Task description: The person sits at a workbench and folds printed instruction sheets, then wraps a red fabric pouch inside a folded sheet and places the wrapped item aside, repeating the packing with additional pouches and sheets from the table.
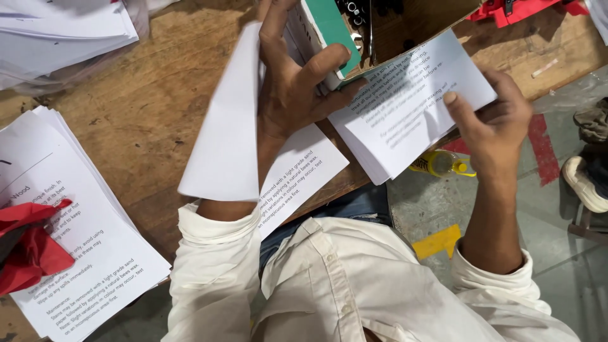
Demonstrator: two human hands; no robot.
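A: What's on the wooden counter (pixel 152 107)?
B: A stack of printed sheets (pixel 95 253). The left hand (pixel 291 95) clamps a green-and-white box (pixel 326 35) and folded leaflet (pixel 228 126).
A: The right hand (pixel 497 117)?
B: Fingers pinch thin, floppy leaflets (pixel 411 101) by their edge, above the counter's rim.

A worn wooden table (pixel 158 95), scratched and stained, carries the work. To the left of the left hand (pixel 297 95) lies a fanned stack of printed sheets (pixel 95 253), with a crumpled red cloth (pixel 31 247) resting on its left edge. Farther up and left sits a pile of white papers (pixel 63 31). Just below that hand, one printed sheet (pixel 297 177) overhangs the table's near edge (partly covered by the wrist). Above the right hand (pixel 494 120) lies a red item (pixel 519 9).
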